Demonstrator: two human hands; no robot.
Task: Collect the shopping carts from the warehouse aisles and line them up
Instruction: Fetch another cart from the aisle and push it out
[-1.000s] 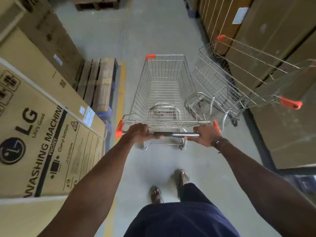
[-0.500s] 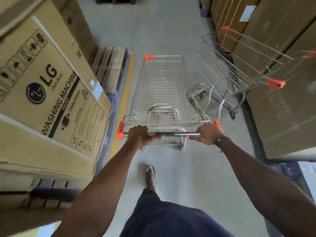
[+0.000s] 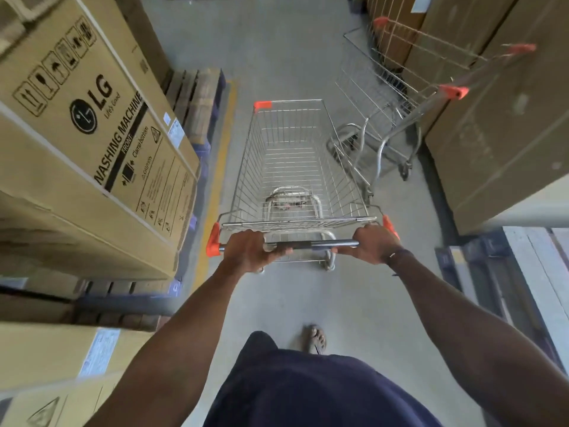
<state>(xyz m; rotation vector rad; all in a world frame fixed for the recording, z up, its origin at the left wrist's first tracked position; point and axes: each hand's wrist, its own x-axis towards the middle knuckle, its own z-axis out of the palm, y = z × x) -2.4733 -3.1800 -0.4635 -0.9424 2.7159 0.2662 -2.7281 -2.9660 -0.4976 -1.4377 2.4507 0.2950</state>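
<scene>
An empty wire shopping cart with orange corner caps stands in the aisle right in front of me. My left hand grips the left part of its metal handle bar. My right hand grips the right end of the same bar. A second wire cart stands ahead on the right, close to the tall boxes, angled with its handle toward the right. Its base sits close beside the front right of my cart.
Stacked washing-machine cartons on pallets line the left side. A yellow floor line runs beside them. Tall brown boxes wall the right side. Low wooden pallets lie ahead left. Grey concrete floor stretches ahead.
My cart and I have rolled backward along the aisle; the parked cart on the right has slid farther ahead and the cartons on the left now sit farther forward.
</scene>
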